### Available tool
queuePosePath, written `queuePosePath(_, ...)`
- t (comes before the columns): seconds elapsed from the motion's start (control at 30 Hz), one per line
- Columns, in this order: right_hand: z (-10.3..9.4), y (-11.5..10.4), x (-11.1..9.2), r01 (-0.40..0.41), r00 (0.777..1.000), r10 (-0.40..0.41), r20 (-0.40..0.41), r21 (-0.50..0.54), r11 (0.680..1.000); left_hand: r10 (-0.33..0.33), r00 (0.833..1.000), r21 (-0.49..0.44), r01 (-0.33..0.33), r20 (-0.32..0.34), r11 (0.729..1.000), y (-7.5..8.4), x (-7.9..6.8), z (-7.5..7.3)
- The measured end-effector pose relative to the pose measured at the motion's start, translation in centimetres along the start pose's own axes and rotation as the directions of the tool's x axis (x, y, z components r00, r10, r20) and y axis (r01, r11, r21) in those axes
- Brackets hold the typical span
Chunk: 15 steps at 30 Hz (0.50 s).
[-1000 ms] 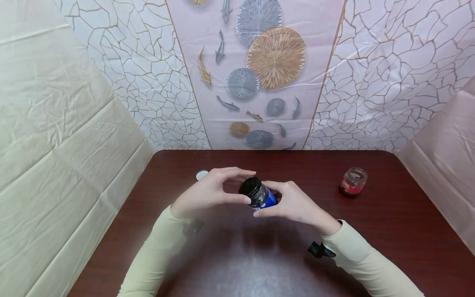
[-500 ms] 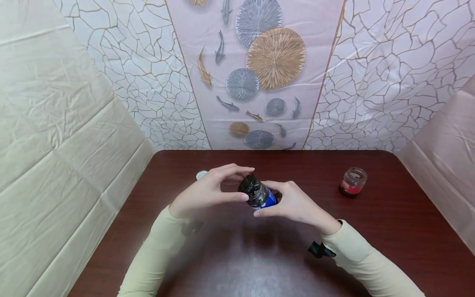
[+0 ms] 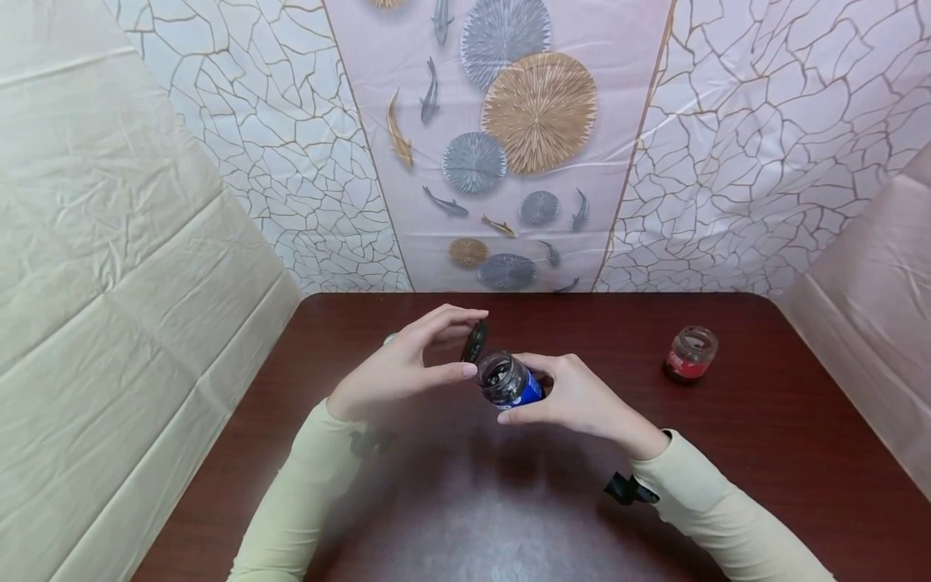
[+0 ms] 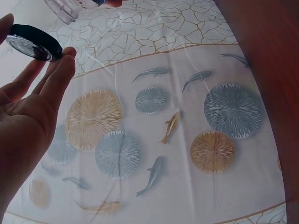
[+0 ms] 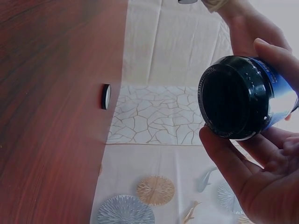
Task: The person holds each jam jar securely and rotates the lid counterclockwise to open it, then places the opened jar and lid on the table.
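My left hand (image 3: 407, 360) pinches a dark round lid (image 3: 475, 341) by its edge, tilted, between thumb and fingertips. In the left wrist view the underside of the lid (image 4: 35, 43) faces the camera. Right beside it, my right hand (image 3: 578, 400) grips a glass jar (image 3: 529, 391) with a blue label, leaning toward the left hand. The jar's mouth is uncovered, with dark contents inside. From the right wrist camera, the dark base of the jar (image 5: 229, 100) shows, with thumb and fingers (image 5: 229, 161) around its side.
A second glass jar (image 3: 691, 356), red-labelled and lidless, stands on the dark wooden table (image 3: 735, 453) at the right. Behind my left hand lies another lid (image 5: 106, 96), mostly hidden in the head view. Patterned cloth (image 3: 541, 259) hangs at the table's back edge.
My left hand has lifted the dark lid off the blue-labelled jar, moving it up and to the left and uncovering the mouth. The right hand has kept its hold on the jar.
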State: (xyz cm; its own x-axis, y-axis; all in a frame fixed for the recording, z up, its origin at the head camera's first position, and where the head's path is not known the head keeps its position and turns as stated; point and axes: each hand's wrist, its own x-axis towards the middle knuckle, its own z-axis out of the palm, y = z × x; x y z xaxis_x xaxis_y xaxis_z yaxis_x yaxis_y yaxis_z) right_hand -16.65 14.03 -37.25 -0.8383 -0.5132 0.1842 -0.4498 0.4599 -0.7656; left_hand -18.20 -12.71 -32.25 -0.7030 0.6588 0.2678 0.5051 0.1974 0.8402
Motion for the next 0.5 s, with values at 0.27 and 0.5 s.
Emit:
queuePosePath(0.27, -0.16, -0.05, 0.01, -0.003, 1.000, 0.003, 0.007, 0.006, 1.000, 0.035, 0.999, 0.028, -0.035, -0.030, 0.999, -0.68, 0.28, -0.36)
queuePosePath(0.5, -0.13, -0.13, 0.00, -0.002, 1.000, 0.002, -0.004, 0.015, 1.000, 0.025, 0.998, 0.114, -0.018, -0.064, 0.993, -0.66, 0.21, -0.56)
